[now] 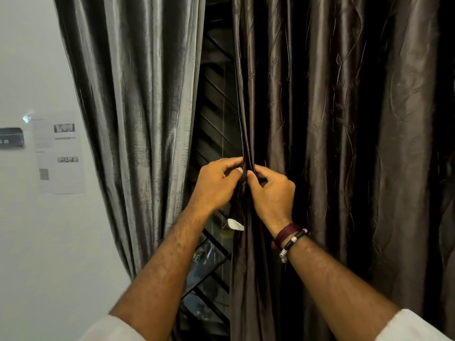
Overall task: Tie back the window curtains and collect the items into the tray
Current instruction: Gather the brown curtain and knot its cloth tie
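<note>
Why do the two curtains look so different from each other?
The left curtain is lighter, silvery grey and plain; the right curtain is darker brown with a stitched leafy vine pattern. The left curtain hangs free and untouched, while the left hand and right hand both pinch the right curtain's edge. Both are shiny, hang in long folds, and neither is tied back.

Two curtains (138, 119), two hands (216, 185).
</note>
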